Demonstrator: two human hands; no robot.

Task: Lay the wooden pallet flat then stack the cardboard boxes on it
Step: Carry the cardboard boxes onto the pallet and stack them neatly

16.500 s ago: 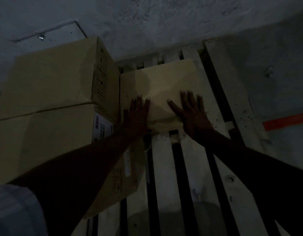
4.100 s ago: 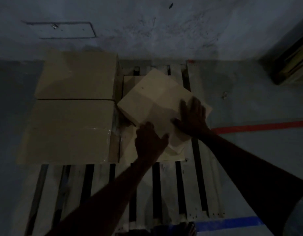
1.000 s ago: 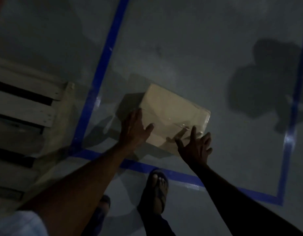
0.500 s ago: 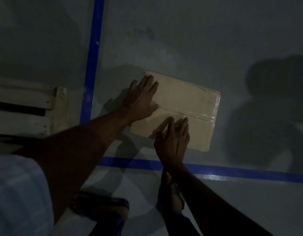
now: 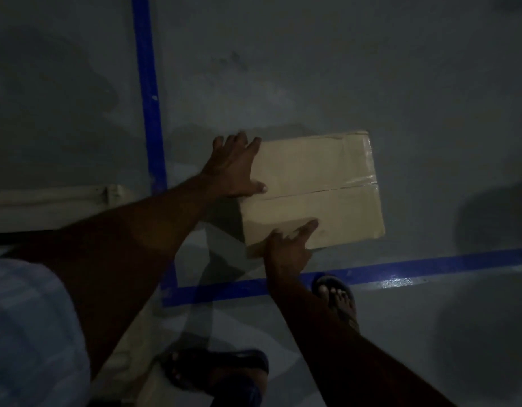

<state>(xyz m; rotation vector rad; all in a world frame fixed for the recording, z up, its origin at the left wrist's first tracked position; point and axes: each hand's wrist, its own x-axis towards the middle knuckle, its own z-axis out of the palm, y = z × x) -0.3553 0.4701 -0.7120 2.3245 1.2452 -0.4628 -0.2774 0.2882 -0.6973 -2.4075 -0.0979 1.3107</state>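
Cardboard box (image 5: pixel 318 189) on dim floor (image 5: pixel 342 69), under spread, flat left hand (image 5: pixel 233 168); grip of right hand (image 5: pixel 286 245) at near edge unreadable; pallet (image 5: pixel 48 201) cropped left.

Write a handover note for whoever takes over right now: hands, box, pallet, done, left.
Left hand: fingers spread flat over the left end of the cardboard box, thumb on top.
Right hand: at the box's near edge with one finger on top. It is too dark to judge the grip.
Box: down at the floor, inside the corner of the blue tape lines, not on the pallet.
Wooden pallet: only a corner shows at the left, lying flat.
Done: pallet laid flat. Any stack on it is out of view.
Left: lift this box, carry it over and stack it.
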